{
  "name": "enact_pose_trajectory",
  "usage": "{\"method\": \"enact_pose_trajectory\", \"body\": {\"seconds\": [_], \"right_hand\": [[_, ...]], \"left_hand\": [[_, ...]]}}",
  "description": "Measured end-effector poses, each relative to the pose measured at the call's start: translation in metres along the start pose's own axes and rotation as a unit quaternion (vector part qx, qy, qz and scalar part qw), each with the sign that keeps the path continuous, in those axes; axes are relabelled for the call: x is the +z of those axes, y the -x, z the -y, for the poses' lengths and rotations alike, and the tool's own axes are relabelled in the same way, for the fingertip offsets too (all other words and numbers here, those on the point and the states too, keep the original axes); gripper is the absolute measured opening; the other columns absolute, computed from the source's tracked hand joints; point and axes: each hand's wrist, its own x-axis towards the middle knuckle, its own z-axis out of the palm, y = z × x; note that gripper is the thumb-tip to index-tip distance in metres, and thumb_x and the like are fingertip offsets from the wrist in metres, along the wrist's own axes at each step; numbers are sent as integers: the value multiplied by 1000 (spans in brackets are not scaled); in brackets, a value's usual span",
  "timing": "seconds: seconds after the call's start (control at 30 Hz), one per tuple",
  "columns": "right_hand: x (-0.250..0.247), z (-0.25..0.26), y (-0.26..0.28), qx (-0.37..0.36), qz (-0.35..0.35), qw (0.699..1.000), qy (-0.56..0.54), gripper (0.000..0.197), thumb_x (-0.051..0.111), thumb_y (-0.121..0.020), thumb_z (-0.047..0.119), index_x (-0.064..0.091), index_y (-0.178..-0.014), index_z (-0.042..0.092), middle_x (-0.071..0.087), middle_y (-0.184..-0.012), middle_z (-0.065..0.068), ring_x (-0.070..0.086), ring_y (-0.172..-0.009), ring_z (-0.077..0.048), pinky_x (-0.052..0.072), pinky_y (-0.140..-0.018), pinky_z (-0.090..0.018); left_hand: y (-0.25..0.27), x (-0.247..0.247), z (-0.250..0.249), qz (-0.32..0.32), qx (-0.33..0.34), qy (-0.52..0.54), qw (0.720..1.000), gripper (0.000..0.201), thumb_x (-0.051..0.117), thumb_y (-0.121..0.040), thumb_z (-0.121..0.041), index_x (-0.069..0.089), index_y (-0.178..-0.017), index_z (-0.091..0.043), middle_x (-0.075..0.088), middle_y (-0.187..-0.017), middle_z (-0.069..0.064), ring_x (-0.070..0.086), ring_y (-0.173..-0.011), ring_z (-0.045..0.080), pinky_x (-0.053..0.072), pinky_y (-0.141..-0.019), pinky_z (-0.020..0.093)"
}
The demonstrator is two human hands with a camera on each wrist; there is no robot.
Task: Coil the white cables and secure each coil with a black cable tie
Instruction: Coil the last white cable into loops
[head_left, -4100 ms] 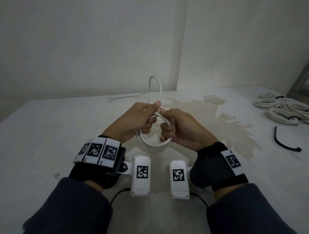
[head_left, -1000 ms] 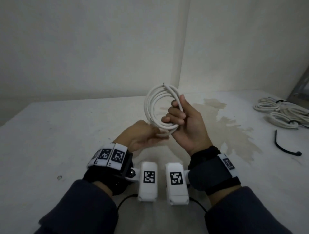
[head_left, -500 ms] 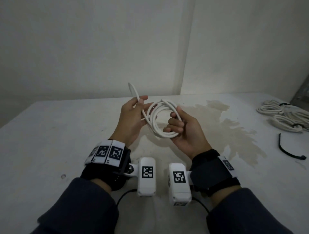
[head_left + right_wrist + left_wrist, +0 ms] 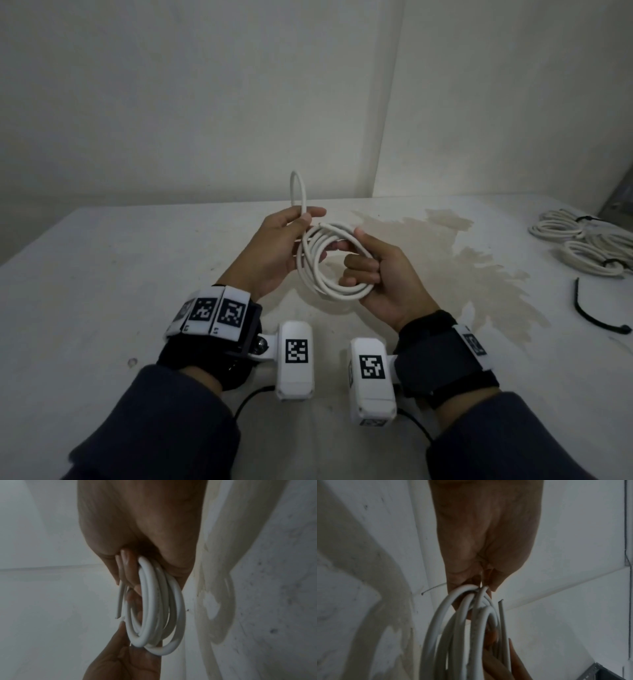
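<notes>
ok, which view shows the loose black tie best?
Head view: the black tie lies alone on the table at far right, right of the right hand and below the finished coils. Neither wrist view shows it; both show only the held coil and fingers.

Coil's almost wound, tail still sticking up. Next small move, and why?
Probably the left hand should lay the free tail down onto the coil. The right hand grips the loops, but that end arcs up loose above the left fingers. The loose black cable tie lies on the table to the right, untouched; tying likely comes after.
</notes>
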Motion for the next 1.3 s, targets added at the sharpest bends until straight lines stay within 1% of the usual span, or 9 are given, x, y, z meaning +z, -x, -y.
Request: {"method": "enact_pose_trajectory", "body": {"seconds": [0.2, 0.3, 0.43, 0.53, 0.63, 0.77, 1.03, 1.17, 1.3], "right_hand": [[0, -5, -4, -70, -90, 991, 65, 21, 57, -95, 30, 56, -92, 8, 30, -46, 6, 26, -35, -6, 29, -34, -18], [-6, -5, -6, -71, -67, 988, 123, 35, 64, -90, 34, 59, -111, 6, 33, -54, 4, 28, -39, -6, 30, -34, -18], [-6, -1, -3, -131, -119, 952, 251, 18, 67, -88, 21, 65, -74, 10, 40, -46, 4, 35, -37, -9, 34, -38, -20], [-17, 7, -3, -175, -239, 944, 143, 26, 66, -90, 23, 57, -70, 9, 40, -44, 3, 40, -36, -10, 38, -42, -24], [-26, 14, -3, -175, -283, 943, -25, 28, 62, -93, 25, 51, -72, 10, 35, -39, 5, 38, -33, -9, 39, -41, -20], [-30, 19, -2, -187, -313, 922, -129, 26, 60, -94, 26, 51, -77, 10, 29, -37, 5, 32, -30, -9, 40, -39, -17], [-27, 18, -2, -167, -263, 933, -179, 26, 57, -96, 22, 50, -74, 10, 28, -47, 3, 32, -35, -9, 40, -39, -20], [-13, 12, -2, -138, -200, 970, -2, 22, 58, -95, 18, 54, -78, 5, 32, -49, 3, 28, -34, -7, 28, -34, -19], [-1, 5, -1, -123, -140, 974, 132, 18, 58, -95, 17, 59, -87, 1, 32, -53, 3, 27, -37, -6, 27, -35, -18]], "left_hand": [[2, 9, 2, 38, -46, -7, 998, 27, 35, -104, -21, 61, -106, -13, 66, -72, 4, 60, -54, 11, 51, -54, 22], [3, 8, 4, 62, -59, 19, 996, 27, 36, -104, -22, 61, -104, -12, 63, -68, 5, 58, -55, 12, 50, -54, 22], [0, 14, 10, -10, -45, 5, 999, 27, 35, -104, -19, 57, -92, -12, 60, -75, 6, 57, -65, 16, 47, -58, 23], [-4, 18, 13, -92, -37, 114, 989, 26, 37, -103, -13, 54, -83, -10, 58, -82, 5, 59, -78, 19, 52, -75, 29], [-3, 25, 14, -78, -57, 270, 958, 24, 36, -102, -8, 49, -82, -8, 47, -57, 1, 50, -53, 13, 59, -66, 30], [0, 37, 22, -40, -83, 108, 990, 26, 30, -104, -12, 47, -85, -8, 32, -43, -7, 33, -39, 7, 49, -51, 22], [6, 34, 18, 33, -151, -63, 986, 25, 30, -105, -15, 54, -101, -8, 30, -51, -5, 31, -38, 6, 40, -44, 18], [2, 23, 10, -30, -88, -88, 992, 24, 31, -105, -19, 53, -109, -10, 28, -53, -4, 27, -43, 10, 33, -38, 18], [1, 11, 2, -30, -50, -159, 986, 28, 34, -104, -21, 58, -106, -6, 34, -44, -7, 32, -37, 7, 37, -41, 19]]}}
